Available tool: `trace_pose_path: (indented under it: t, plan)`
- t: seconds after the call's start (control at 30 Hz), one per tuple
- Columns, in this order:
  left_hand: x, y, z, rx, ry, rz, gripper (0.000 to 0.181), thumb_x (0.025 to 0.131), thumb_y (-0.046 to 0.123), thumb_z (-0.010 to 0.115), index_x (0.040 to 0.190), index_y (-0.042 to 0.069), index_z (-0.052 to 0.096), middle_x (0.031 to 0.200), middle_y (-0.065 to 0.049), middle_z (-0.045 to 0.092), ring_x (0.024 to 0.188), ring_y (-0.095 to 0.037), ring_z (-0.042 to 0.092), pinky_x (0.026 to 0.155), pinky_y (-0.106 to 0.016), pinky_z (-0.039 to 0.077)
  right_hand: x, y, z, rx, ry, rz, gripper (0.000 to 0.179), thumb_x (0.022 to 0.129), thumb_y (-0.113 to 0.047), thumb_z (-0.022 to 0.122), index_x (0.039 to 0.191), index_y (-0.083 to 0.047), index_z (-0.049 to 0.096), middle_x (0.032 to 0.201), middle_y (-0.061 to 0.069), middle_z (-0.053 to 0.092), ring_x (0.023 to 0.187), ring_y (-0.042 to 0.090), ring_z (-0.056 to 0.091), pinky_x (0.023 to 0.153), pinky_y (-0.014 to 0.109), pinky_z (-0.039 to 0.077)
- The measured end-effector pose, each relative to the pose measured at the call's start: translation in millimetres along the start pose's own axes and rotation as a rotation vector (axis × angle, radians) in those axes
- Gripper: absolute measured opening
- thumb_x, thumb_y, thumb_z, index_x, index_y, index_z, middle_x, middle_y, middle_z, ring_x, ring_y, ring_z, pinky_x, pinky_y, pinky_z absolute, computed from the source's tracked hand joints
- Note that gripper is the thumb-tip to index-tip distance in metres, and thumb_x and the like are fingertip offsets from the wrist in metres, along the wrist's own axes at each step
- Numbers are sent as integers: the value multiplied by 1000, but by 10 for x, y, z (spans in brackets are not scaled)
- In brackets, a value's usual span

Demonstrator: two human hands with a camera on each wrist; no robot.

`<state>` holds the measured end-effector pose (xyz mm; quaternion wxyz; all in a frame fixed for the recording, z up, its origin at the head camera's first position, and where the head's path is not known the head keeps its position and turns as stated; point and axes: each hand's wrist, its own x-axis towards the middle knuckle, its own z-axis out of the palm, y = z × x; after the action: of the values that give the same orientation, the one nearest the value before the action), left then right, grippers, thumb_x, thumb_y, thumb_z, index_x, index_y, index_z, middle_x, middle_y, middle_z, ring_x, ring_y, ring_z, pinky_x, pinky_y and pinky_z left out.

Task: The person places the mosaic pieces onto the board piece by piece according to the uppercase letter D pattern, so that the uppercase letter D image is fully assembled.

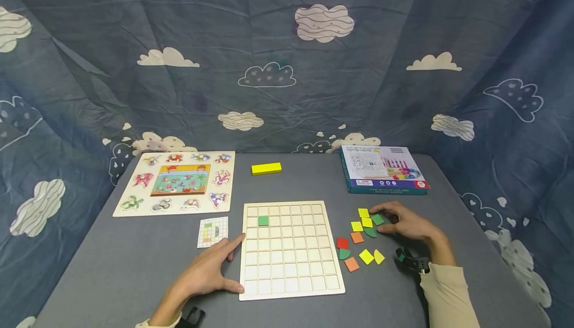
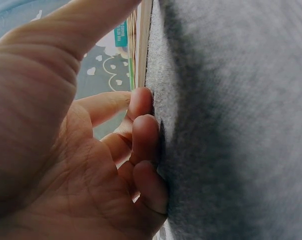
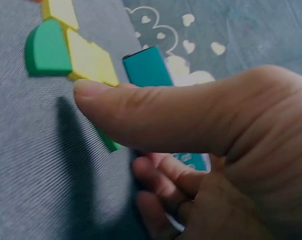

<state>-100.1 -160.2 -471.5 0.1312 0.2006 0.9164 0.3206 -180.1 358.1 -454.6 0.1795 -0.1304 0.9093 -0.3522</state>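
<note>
A pale wooden grid board lies flat, with one green square tile in its upper left. My left hand touches the board's left edge with thumb and index finger spread; in the left wrist view the other fingers bend against the cloth. My right hand is over the loose tiles, thumb and index finger on either side of a green square tile. In the right wrist view the thumb partly hides that tile and stands above its shadow. Beside it are yellow tiles and a green rounded tile.
More loose tiles lie right of the board, including a red tile and an orange tile. A pattern card is left of the board. Behind are a picture puzzle board, a yellow block and a printed box.
</note>
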Motion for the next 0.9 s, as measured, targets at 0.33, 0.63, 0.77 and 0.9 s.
trace_pose_path:
  t: [0.33,0.63,0.77,0.9]
  plan:
    - [-33,-15,17,-13,5,0,114,59,51,93,154,16,41,91,7,43,75,-7,36,66,-24,32,67,80,67,29,40,86,43,88,-11,74,129,-9,63,132,22,44,118,38,43,103,64,33]
    - [-9,-15,4,-7,-5,-3,115,58,50,93,155,17,40,91,6,42,75,-8,36,66,-25,31,50,48,88,23,44,127,38,89,-12,73,126,-7,64,134,25,43,119,41,42,104,66,31]
    - [6,1,-5,-11,-17,3,115,59,51,93,156,18,39,91,6,42,75,-9,36,66,-25,31,28,43,69,2,55,112,36,89,-13,74,123,-5,65,132,25,44,117,40,42,103,64,33]
    - [10,6,-6,-5,-20,-1,116,59,51,93,156,17,38,91,6,42,75,-9,36,66,-25,31,23,56,62,-11,56,99,35,90,-15,74,123,-5,66,132,24,45,117,39,42,103,64,34]
